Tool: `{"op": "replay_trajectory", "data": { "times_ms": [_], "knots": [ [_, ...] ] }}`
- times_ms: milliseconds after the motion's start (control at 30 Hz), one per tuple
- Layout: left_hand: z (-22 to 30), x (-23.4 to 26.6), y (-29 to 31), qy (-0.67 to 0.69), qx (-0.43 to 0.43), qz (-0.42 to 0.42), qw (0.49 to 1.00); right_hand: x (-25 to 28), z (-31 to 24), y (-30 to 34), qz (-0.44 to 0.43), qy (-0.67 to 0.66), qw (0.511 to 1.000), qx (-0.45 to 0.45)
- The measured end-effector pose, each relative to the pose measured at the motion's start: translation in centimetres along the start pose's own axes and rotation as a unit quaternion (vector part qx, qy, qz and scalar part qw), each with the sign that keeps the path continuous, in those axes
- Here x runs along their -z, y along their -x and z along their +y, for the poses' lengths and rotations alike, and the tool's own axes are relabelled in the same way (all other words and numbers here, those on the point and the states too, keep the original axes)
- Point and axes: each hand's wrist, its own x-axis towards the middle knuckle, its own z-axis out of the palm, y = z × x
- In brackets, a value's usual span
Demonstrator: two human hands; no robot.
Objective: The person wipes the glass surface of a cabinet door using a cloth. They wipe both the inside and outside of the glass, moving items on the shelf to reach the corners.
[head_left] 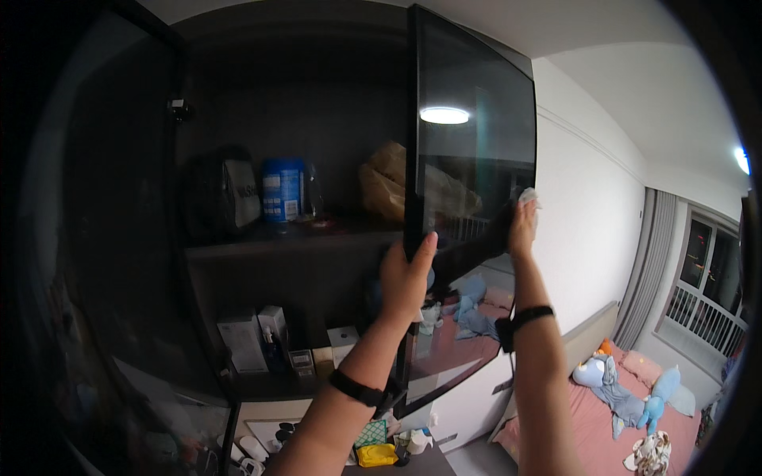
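The left hand (406, 282) is clamped on the near edge of the door (475, 163), thumb on the front and fingers out of sight behind. The door spreads up, down and rightward from that grip. Across the glass, the right hand (522, 230) has its fingers together over a cloth (529, 193), pressed to the far edge; a little white pokes out past the fingertips. How firmly it is pinched I cannot tell.

The step in hand looks like wiping the glass near its far edge while the other hand steadies it. The next move seems to call for keeping the left grip firm and the cloth flat against the glass, clear of slipping off the rim.

Just beyond the right hand, the wall (587, 194) limits reach sideways; lower right, past the forearm, the room opens above the bed (591, 424). Left of the left grip lies the cupboard's inside, with a bag (382, 186) close behind the door's edge and a tub (282, 190) farther left, so swinging inward would probably leave the fingers less room
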Motion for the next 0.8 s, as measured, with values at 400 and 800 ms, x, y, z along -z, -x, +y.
{"op": "replay_trajectory", "data": {
  "times_ms": [400,800],
  "knots": [
    [-2.5,3.4,-1.3,-0.004,-0.054,0.043,0.998,8.9,-25.4,14.4,-0.139,-0.252,0.956,0.057],
    [-1.5,3.4,-0.3,-0.014,-0.018,0.029,0.999,3.9,-17.0,16.8,-0.062,-0.336,0.904,-0.257]
  ]
}}
